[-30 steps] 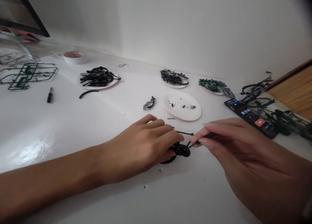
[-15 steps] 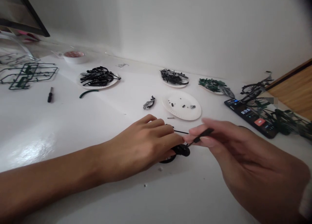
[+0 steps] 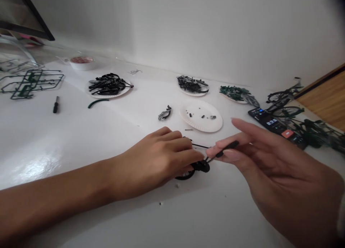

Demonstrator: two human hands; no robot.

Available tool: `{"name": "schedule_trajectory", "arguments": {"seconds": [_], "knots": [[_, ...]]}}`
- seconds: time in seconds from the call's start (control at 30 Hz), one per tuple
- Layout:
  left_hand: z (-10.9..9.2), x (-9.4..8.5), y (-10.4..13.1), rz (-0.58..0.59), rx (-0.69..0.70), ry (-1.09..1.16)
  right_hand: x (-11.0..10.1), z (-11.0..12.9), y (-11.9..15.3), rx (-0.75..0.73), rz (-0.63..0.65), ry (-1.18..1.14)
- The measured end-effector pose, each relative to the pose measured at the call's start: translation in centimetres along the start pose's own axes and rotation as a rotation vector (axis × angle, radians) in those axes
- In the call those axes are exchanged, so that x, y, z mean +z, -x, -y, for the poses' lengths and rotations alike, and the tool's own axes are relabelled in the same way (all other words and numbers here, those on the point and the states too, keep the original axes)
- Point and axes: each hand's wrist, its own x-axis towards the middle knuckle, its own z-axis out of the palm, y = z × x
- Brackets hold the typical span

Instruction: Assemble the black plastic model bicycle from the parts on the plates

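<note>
My left hand is closed over a black model bicycle part with a spoked wheel, held low on the white table; the fingers hide much of it. Between the thumb and fingers of my right hand is a small black-handled screwdriver. Its thin shaft slants down left to the black part, and whether the tip touches a screw is too small to tell. A thin black rod sticks out past my left fingertips.
Behind my hands lies a white plate with small parts. Farther back are plates of black and green pieces. A phone and assembled model bicycles stand right; another screwdriver lies left.
My right hand has shifted slightly right, its index finger lifted farther from the screwdriver. My left hand has stayed nearly still on the black part.
</note>
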Motion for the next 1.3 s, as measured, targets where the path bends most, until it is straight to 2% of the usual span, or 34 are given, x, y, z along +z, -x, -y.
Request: {"name": "schedule_trajectory", "arguments": {"seconds": [0.1, 0.2, 0.3, 0.43, 0.57, 0.63, 0.8, 0.87, 0.97, 1.17, 1.3], "knots": [[0.0, 0.0, 0.0, 0.014, -0.007, 0.003, -0.2, -0.4, 0.0, -0.014, 0.052, -0.01], [-0.1, 0.0, -0.1, 0.02, -0.014, 0.007, -0.4, -0.7, -0.3, -0.097, 0.104, -0.009], [0.0, 0.0, -0.2, 0.008, -0.008, 0.008, -0.6, -0.7, -0.5, -0.153, 0.065, 0.072], [0.1, 0.1, -0.2, -0.006, 0.001, 0.008, -0.8, -0.5, -0.5, -0.088, -0.001, 0.095], [0.2, 0.1, -0.2, -0.011, 0.002, 0.004, -1.4, -0.9, -0.6, -0.173, 0.151, 0.116], [0.1, 0.1, -0.1, -0.019, 0.003, 0.008, -1.5, -1.0, -0.7, -0.208, 0.178, 0.16], [0.0, 0.1, -0.1, -0.018, -0.004, -0.001, -1.0, -0.8, -0.7, -0.17, 0.0, 0.249], [0.0, 0.0, -0.1, -0.011, -0.008, -0.007, -1.0, -0.8, -0.8, -0.185, 0.016, 0.262], [0.0, 0.0, -0.2, -0.006, -0.005, -0.011, -1.4, -0.8, -1.0, -0.219, 0.11, 0.273], [0.0, 0.0, -0.2, -0.004, -0.008, -0.008, -1.1, -0.3, -0.6, -0.159, -0.024, 0.39], [0.0, 0.0, -0.2, -0.002, -0.012, -0.018, -1.0, -0.4, -0.6, -0.159, 0.029, 0.378]]}}
